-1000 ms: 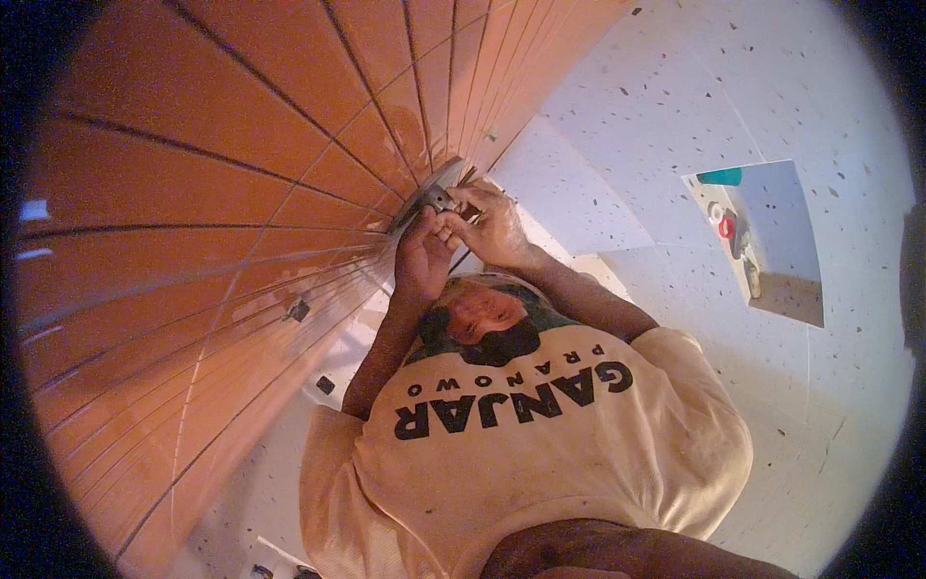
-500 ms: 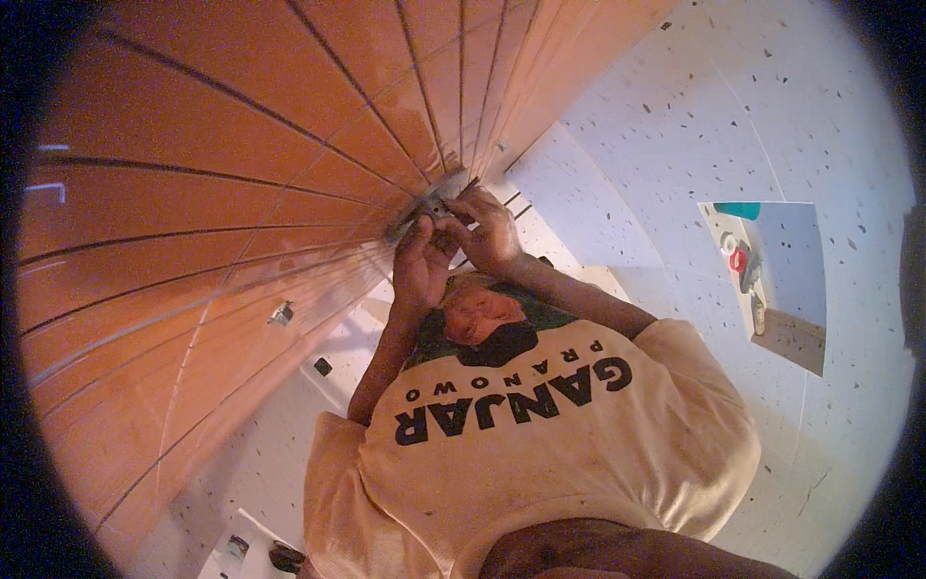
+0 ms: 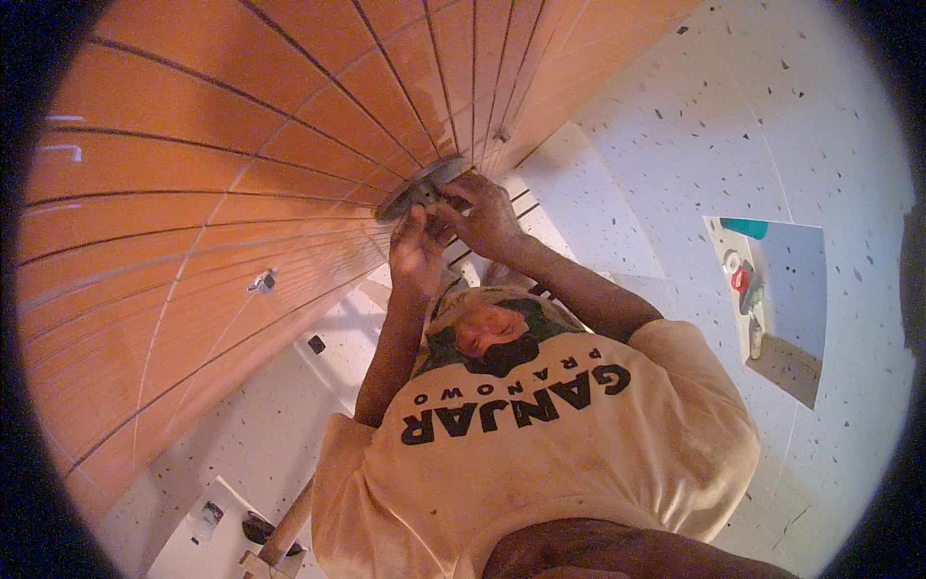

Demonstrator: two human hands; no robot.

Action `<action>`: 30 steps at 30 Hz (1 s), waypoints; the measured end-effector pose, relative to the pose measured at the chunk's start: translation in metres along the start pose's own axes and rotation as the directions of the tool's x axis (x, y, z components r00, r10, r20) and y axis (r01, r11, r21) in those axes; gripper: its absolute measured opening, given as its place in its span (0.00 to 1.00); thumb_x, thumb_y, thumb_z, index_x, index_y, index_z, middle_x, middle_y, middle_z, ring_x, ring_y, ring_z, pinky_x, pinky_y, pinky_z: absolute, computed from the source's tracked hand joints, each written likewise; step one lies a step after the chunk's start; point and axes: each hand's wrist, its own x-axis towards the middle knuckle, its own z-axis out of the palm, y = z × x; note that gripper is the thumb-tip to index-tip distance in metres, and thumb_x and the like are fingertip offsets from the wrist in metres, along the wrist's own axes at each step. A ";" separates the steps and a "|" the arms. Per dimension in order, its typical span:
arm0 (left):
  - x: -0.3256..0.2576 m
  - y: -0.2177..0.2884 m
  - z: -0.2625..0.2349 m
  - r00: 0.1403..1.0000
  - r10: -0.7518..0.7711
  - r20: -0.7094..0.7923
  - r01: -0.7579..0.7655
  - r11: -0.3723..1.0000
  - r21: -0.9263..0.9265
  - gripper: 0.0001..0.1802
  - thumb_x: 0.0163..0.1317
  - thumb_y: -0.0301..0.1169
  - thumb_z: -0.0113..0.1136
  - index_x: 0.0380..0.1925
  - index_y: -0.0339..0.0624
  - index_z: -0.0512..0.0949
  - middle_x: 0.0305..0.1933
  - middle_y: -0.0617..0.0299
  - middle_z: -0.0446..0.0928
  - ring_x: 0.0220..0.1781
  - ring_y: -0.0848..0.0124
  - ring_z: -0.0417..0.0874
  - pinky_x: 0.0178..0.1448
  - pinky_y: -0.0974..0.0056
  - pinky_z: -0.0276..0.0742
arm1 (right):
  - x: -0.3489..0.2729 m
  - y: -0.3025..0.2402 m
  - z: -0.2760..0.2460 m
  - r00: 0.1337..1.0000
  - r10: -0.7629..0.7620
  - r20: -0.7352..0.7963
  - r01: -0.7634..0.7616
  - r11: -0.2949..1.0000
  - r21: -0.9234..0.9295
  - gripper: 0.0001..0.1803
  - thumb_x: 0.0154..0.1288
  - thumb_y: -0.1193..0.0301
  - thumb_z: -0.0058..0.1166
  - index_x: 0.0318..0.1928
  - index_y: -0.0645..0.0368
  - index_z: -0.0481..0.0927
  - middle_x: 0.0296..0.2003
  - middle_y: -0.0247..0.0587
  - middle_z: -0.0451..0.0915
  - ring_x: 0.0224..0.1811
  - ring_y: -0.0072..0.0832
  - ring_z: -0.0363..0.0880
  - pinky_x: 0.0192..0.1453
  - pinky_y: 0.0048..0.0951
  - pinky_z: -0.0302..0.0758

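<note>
Both my hands meet at a grey oval disc (image 3: 398,201), which lies against an orange panel (image 3: 125,261) crossed by dark fanning lines. On the disc's near side is a small grey fitting (image 3: 425,196) with dark holes, and my fingers close around it. My left hand (image 3: 417,259) pinches at it from below, fingertips raised. From the right, my right hand (image 3: 485,222) grips at the same spot with bent fingers. The fingers hide part of the fitting, so its exact kind cannot be made out.
Small metal pieces (image 3: 262,281) sit on the orange panel. A speckled pale surface (image 3: 656,164) spreads to the right, with a rectangular patch (image 3: 789,289) showing teal and red items. At lower left are a wooden handle (image 3: 292,521) and a pale board (image 3: 178,540) bearing dark items.
The view has shifted slightly, and more of the disc's outline shows. My hands stay at the fitting, with the fingers slightly moved. The wooden handle has come into view at lower left.
</note>
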 end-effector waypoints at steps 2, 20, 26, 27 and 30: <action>0.001 -0.004 0.003 0.999 0.025 -0.030 -0.024 0.999 0.044 0.18 0.67 0.42 0.56 0.44 0.37 0.75 0.46 0.53 0.81 0.52 0.61 0.80 0.61 0.53 0.73 | 0.005 -0.006 -0.014 0.997 -0.043 0.061 0.040 0.998 0.050 0.14 0.58 0.75 0.62 0.45 0.64 0.81 0.37 0.49 0.80 0.40 0.39 0.82 0.41 0.34 0.82; -0.006 -0.030 0.029 0.913 0.238 -0.330 -0.318 0.923 -0.214 0.12 0.71 0.34 0.50 0.44 0.33 0.71 0.47 0.44 0.78 0.54 0.55 0.80 0.63 0.55 0.76 | 0.031 0.044 -0.084 0.938 -0.238 0.251 0.186 0.959 0.216 0.07 0.60 0.74 0.61 0.39 0.62 0.83 0.35 0.46 0.81 0.35 0.33 0.82 0.37 0.30 0.80; -0.003 -0.037 0.051 0.783 0.334 -0.525 -0.439 0.894 -0.085 0.16 0.70 0.34 0.53 0.48 0.31 0.72 0.45 0.48 0.79 0.52 0.58 0.81 0.62 0.56 0.77 | 0.060 0.042 -0.097 0.877 -0.362 0.316 0.282 0.920 0.272 0.06 0.60 0.73 0.61 0.37 0.60 0.82 0.34 0.46 0.82 0.32 0.37 0.82 0.36 0.33 0.79; -0.001 -0.036 0.053 0.774 0.346 -0.531 -0.447 0.892 -0.070 0.16 0.70 0.34 0.53 0.48 0.31 0.72 0.45 0.48 0.79 0.51 0.59 0.81 0.61 0.57 0.78 | 0.063 0.042 -0.097 0.877 -0.359 0.319 0.274 0.919 0.283 0.06 0.60 0.73 0.61 0.37 0.60 0.82 0.33 0.46 0.82 0.33 0.38 0.82 0.37 0.34 0.78; 0.003 -0.041 0.053 0.750 0.398 -0.528 -0.484 0.874 -0.028 0.16 0.69 0.34 0.55 0.47 0.31 0.74 0.43 0.51 0.80 0.47 0.61 0.83 0.56 0.59 0.82 | 0.067 0.044 -0.093 0.868 -0.375 0.327 0.278 0.911 0.304 0.05 0.60 0.73 0.60 0.36 0.60 0.81 0.32 0.46 0.82 0.33 0.39 0.82 0.36 0.35 0.78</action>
